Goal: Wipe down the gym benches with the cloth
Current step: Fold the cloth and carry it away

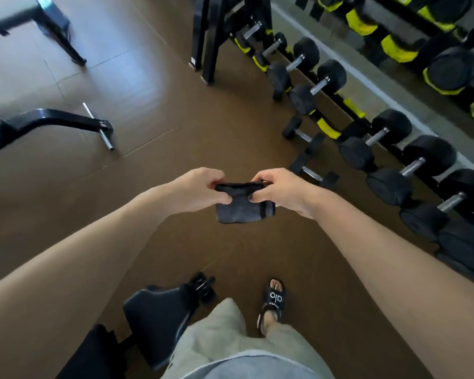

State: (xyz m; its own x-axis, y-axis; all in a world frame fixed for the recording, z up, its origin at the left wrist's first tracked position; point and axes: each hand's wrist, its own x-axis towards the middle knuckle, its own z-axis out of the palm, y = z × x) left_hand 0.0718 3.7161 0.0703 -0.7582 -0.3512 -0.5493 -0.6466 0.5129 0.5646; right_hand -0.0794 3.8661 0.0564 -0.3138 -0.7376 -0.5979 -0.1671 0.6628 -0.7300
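Down at the bottom of the view, a black padded bench (159, 321) sits just left of the person's grey shorts (230, 343), with a black sandal (272, 300) on the brown floor (175, 149) to the right. Further out, both bare forearms reach forward and meet over the floor. Between them hangs a small dark grey cloth (241, 207), folded, held up in the air well clear of the bench. The left hand (200, 190) pinches its top left edge between thumb and curled fingers; the right hand (279, 188) pinches the top right edge the same way. Beyond, on the right, black dumbbells (378, 140) line a low rack (329, 129) with yellow markings. Far left stands another bench frame (52, 121).
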